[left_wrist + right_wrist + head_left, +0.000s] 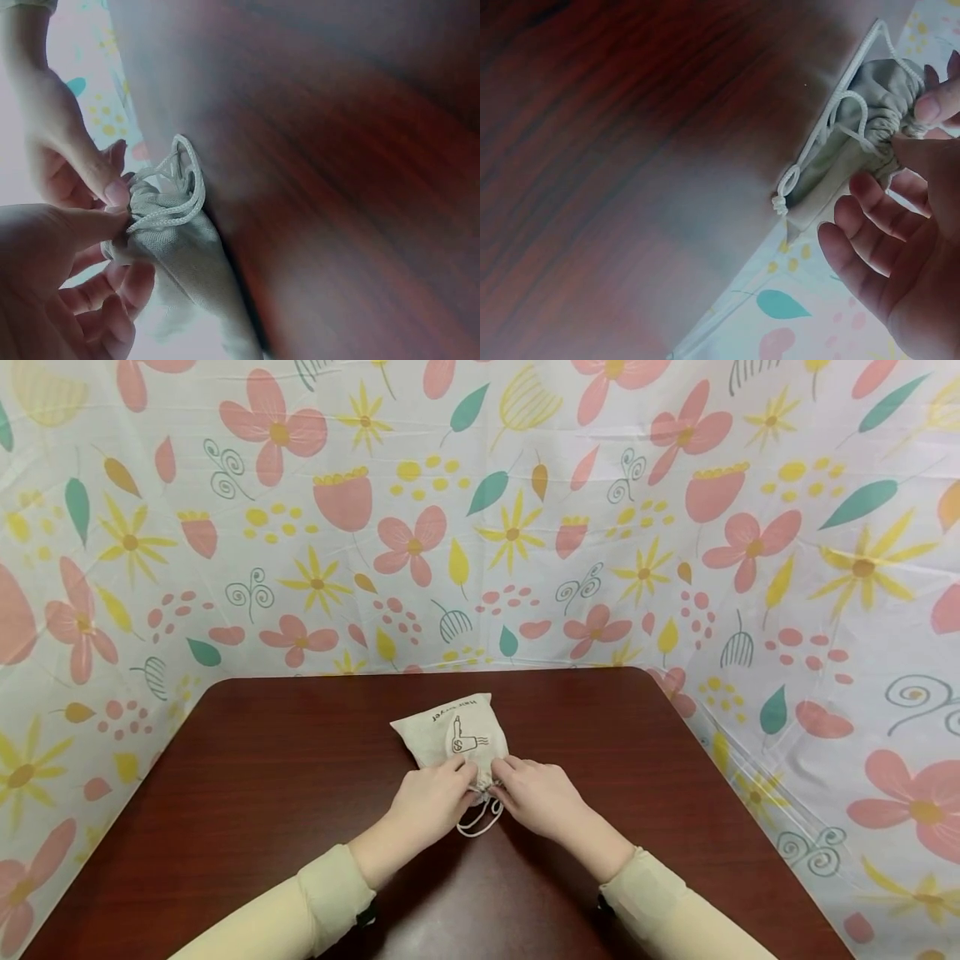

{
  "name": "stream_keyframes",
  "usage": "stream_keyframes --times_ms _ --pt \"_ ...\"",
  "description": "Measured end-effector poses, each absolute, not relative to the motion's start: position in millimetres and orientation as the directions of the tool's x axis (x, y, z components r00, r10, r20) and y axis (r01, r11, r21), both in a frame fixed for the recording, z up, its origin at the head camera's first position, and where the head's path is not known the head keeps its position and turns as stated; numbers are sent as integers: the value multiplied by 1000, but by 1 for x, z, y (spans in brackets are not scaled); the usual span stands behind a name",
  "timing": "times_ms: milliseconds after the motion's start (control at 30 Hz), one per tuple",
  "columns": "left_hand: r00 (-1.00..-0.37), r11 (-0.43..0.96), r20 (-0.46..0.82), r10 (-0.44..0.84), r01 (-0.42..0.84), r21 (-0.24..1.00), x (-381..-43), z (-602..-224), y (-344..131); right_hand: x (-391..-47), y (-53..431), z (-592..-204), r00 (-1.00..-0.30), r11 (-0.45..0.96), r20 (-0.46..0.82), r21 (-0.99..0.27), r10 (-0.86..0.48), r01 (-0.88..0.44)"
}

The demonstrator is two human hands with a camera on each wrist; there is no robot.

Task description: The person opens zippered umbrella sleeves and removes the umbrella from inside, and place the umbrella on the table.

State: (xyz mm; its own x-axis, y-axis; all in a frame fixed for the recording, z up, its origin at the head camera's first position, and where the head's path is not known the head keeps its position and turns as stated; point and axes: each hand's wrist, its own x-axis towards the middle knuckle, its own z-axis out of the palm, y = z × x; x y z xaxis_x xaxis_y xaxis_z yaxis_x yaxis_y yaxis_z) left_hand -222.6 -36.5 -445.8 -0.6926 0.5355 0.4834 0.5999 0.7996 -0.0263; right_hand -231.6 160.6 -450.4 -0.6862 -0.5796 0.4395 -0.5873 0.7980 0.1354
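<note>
A cream drawstring bag (431, 739) with a printed hair dryer picture lies on the table, its gathered mouth toward me. My left hand (435, 795) pinches the left side of that mouth between thumb and fingers. On the other side, my right hand (543, 793) pinches the gathered cloth too. In the left wrist view the two thumbs are close together at the bunched fabric (161, 202). A white cord (480, 832) loops out from the mouth toward me, and its knotted end (779, 204) shows in the right wrist view. What is inside the bag is hidden.
The dark reddish-brown wooden table (285, 810) has rounded far corners. A white curtain (480, 568) with flowers and leaves hangs behind it and along both sides. Light-coloured sleeves (255, 914) cover both forearms, with something black under each cuff.
</note>
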Motion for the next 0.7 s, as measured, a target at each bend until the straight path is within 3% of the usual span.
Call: stream_keyframes --times_ms 167,700 --pt "-727 805 460 509 592 44 -222 -443 -42 -232 160 -450 -675 794 457 131 -579 -593" --pt "-748 794 483 455 587 161 -226 -449 -57 -230 161 -446 -695 803 442 105 -566 -587"
